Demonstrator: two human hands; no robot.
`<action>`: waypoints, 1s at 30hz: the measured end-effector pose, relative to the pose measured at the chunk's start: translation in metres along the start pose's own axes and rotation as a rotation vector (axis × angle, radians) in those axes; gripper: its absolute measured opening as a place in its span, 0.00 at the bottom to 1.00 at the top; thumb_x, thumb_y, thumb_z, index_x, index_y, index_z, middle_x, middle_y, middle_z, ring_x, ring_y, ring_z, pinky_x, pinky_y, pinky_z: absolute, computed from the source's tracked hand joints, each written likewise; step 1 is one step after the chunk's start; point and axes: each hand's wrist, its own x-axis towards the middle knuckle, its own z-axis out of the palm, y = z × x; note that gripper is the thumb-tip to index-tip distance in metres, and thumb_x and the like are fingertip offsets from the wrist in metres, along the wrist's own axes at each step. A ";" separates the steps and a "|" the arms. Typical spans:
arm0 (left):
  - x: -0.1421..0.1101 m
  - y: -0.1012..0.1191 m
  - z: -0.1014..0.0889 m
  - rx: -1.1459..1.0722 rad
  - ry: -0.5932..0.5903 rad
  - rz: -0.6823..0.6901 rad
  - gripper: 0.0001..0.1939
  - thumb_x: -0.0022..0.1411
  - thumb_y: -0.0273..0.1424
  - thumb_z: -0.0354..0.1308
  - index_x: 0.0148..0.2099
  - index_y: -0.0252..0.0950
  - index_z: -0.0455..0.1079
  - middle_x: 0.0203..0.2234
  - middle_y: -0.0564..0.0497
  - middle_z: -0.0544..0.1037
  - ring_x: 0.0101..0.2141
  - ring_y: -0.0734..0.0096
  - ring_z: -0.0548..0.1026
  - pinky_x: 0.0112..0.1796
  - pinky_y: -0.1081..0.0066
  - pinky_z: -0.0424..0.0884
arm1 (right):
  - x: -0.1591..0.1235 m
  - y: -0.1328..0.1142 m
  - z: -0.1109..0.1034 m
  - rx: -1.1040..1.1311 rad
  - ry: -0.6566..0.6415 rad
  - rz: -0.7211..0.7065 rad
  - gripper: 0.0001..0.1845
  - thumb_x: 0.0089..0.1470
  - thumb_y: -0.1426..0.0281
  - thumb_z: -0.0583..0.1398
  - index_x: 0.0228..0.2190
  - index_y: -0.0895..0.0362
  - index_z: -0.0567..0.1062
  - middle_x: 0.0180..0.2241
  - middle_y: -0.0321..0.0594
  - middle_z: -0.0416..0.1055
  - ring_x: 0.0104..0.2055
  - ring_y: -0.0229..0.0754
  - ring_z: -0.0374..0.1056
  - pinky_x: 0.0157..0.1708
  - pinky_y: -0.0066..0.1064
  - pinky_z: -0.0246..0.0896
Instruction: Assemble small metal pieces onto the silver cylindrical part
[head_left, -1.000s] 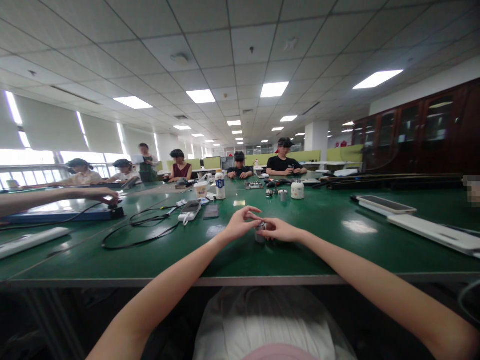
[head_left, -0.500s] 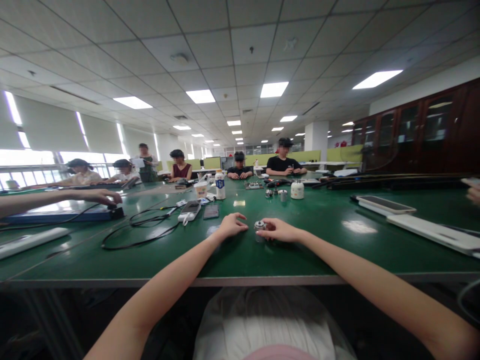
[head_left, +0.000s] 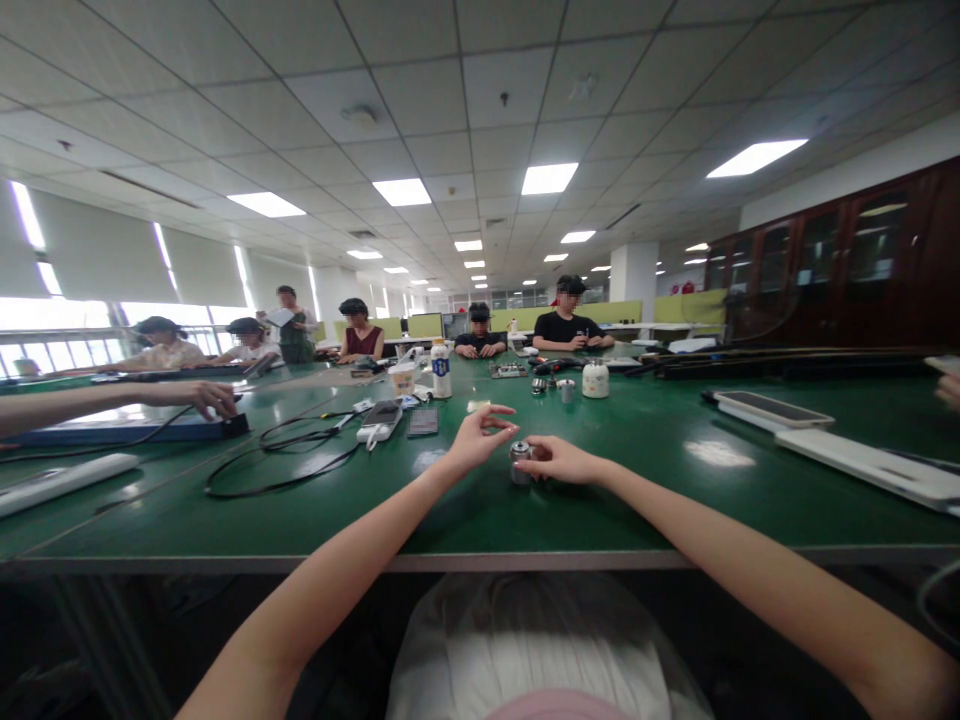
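On the green table (head_left: 360, 520), close to its front edge, stands a small silver metal cylinder (head_left: 520, 464), upright, with a narrower top part. The fingers of my right hand (head_left: 562, 461) grip it from the right side. My left hand (head_left: 484, 440) is raised just left of the cylinder and a little above its top. Its thumb and fingers are apart, with nothing between them and no contact with the metal.
Left of my hands lie a dark cable (head_left: 247, 492), a white device with a screen (head_left: 380, 422) and a bottle (head_left: 440, 370). Beyond are small metal parts (head_left: 566, 391) and a white jar (head_left: 595, 380). A co-worker's hand (head_left: 214, 400) rests over a blue bar at left; long white devices (head_left: 862, 462) lie right.
My left hand has risen and moved right, closer to the cylinder's top. My right hand has kept its grip. The co-worker's hand at left has shifted slightly left.
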 end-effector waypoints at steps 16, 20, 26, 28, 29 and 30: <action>-0.007 0.014 0.000 -0.118 -0.222 0.044 0.18 0.54 0.31 0.61 0.47 0.32 0.67 0.34 0.45 0.78 0.38 0.65 0.76 0.42 0.69 0.69 | 0.001 0.003 -0.001 -0.013 0.011 0.018 0.38 0.50 0.54 0.59 0.58 0.59 0.57 0.23 0.34 0.68 0.23 0.34 0.62 0.23 0.25 0.58; -0.006 0.010 0.001 -0.159 -0.211 0.022 0.18 0.54 0.33 0.60 0.47 0.32 0.67 0.32 0.46 0.77 0.37 0.66 0.76 0.40 0.70 0.69 | 0.001 0.004 0.000 -0.009 0.014 0.027 0.38 0.50 0.54 0.59 0.57 0.60 0.58 0.23 0.35 0.69 0.23 0.35 0.63 0.24 0.26 0.58; -0.003 0.002 0.000 -0.145 -0.112 -0.001 0.16 0.55 0.35 0.59 0.44 0.32 0.68 0.29 0.46 0.78 0.33 0.66 0.77 0.38 0.69 0.70 | 0.000 0.002 0.000 -0.016 0.008 0.011 0.31 0.49 0.51 0.58 0.46 0.61 0.67 0.22 0.35 0.68 0.23 0.36 0.63 0.23 0.26 0.57; -0.004 0.002 0.000 -0.082 -0.072 0.001 0.17 0.54 0.36 0.60 0.43 0.32 0.68 0.29 0.46 0.78 0.33 0.65 0.77 0.38 0.69 0.70 | 0.000 0.002 0.000 -0.013 0.005 0.006 0.29 0.48 0.51 0.58 0.43 0.61 0.68 0.22 0.35 0.68 0.23 0.36 0.63 0.23 0.26 0.57; -0.005 0.003 0.000 -0.056 -0.067 0.011 0.18 0.53 0.36 0.61 0.44 0.32 0.68 0.29 0.46 0.78 0.34 0.65 0.77 0.39 0.68 0.70 | 0.000 0.001 0.000 -0.013 0.005 0.005 0.28 0.48 0.51 0.58 0.43 0.61 0.68 0.22 0.35 0.68 0.23 0.36 0.63 0.23 0.26 0.57; -0.006 0.004 0.000 -0.039 -0.075 0.025 0.19 0.52 0.36 0.62 0.44 0.32 0.68 0.30 0.46 0.78 0.35 0.65 0.77 0.40 0.68 0.70 | 0.000 0.000 0.000 -0.015 0.005 0.003 0.29 0.49 0.52 0.58 0.44 0.61 0.68 0.22 0.35 0.68 0.23 0.36 0.63 0.23 0.26 0.57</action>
